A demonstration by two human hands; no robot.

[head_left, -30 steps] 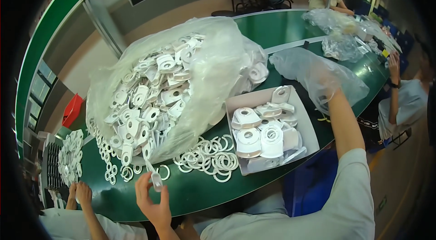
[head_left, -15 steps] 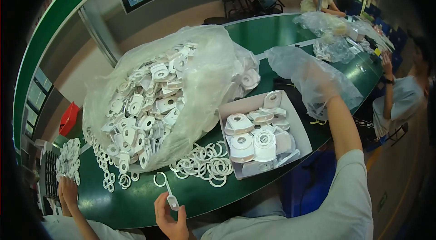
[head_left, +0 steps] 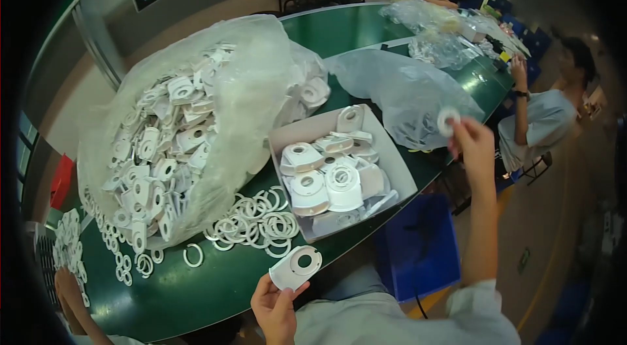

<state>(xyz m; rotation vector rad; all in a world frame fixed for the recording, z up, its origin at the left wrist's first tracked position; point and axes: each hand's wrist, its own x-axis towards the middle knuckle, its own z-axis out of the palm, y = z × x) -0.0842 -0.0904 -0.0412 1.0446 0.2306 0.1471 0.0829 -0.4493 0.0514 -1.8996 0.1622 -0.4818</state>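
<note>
My left hand (head_left: 277,311), at the front of the table, pinches a white plastic housing (head_left: 283,276) with a large round hole in its rounded end. Out to the right, my right hand (head_left: 477,146) is raised with a small white ring-shaped part (head_left: 448,122) between thumb and fingers; motion blurs it. Close behind that hand lies a translucent plastic bag (head_left: 392,87). Between my hands stands an open white box (head_left: 406,178) filled with similar white housings. Loose white rings (head_left: 251,224) are heaped left of the box.
A large translucent bag (head_left: 251,58) full of white housings takes up the left of the green table (head_left: 196,306). A co-worker's hands (head_left: 68,293) are by a pile of white parts at far left. A blue bin (head_left: 418,240) sits below the table edge; other people work at right.
My right hand has come out of the translucent bag with a small white ring-shaped part. My left hand has turned the housing so its broad face shows. The whole view has shifted.
</note>
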